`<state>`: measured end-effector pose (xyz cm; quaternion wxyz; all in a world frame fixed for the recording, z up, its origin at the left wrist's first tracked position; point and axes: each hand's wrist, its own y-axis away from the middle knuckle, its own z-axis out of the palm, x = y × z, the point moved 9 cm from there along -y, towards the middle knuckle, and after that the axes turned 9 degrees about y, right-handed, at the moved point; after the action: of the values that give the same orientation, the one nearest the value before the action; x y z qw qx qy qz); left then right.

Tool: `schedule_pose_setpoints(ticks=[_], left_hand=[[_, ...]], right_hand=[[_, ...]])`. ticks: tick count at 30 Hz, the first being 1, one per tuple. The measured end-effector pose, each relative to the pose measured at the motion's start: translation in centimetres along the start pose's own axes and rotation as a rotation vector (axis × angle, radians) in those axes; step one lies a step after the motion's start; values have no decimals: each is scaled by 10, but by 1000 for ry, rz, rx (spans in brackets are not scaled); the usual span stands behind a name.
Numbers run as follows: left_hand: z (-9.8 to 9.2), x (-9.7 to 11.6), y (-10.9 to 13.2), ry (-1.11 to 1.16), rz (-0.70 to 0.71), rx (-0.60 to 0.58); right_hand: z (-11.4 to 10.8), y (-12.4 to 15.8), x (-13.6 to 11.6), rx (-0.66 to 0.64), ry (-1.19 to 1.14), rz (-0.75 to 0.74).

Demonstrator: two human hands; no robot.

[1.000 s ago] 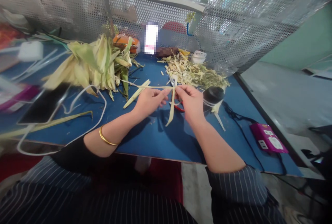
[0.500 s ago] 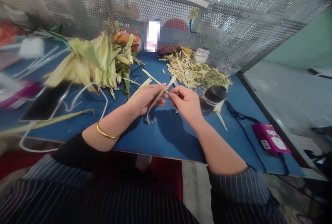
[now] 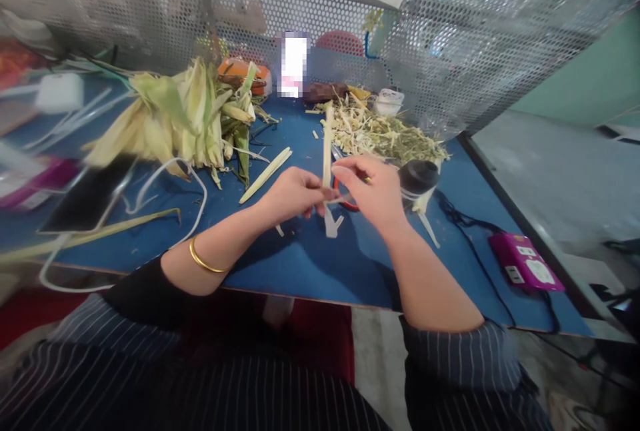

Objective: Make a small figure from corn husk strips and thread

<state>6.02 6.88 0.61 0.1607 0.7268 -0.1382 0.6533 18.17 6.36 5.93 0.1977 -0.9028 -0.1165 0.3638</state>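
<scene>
Over the blue table (image 3: 300, 264), the pale husk strip (image 3: 327, 151) stands between the hands, long axis running away from the body, forked end nearest. The left hand (image 3: 296, 192) is the nearer: its fingertips pinch the strip toward that end. The right hand (image 3: 373, 186) is curled just beside; whether it grips the thin crossing strand cannot be told. Beyond: red-handled scissors (image 3: 351, 207), partly hidden; then shredded husk (image 3: 380, 128)
</scene>
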Motion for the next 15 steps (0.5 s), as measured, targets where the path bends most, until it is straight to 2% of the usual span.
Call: schedule_pose_setpoints(ticks=[2, 3, 5, 7, 9, 11, 15], left_hand=[[17, -4, 3, -99, -6, -135], [22, -7, 4, -121, -17, -169], [21, -14, 2, -121, -58, -152], [10, -19, -2, -38, -107, -58], [-1, -24, -6, 136, -170, 33], [-11, -30, -8, 314, -256, 103], [-23, -37, -11, 606, -355, 197]], right_hand=[[18, 1, 9, -173, -146, 92], [22, 2, 10, -208, -192, 119], [17, 3, 6, -164, -204, 112], [2, 6, -5, -45, -146, 55], [-11, 12, -21, 70, -58, -45], [-13, 20, -39, 131, 71, -205], [12, 39, -67, 154, 404, -577]])
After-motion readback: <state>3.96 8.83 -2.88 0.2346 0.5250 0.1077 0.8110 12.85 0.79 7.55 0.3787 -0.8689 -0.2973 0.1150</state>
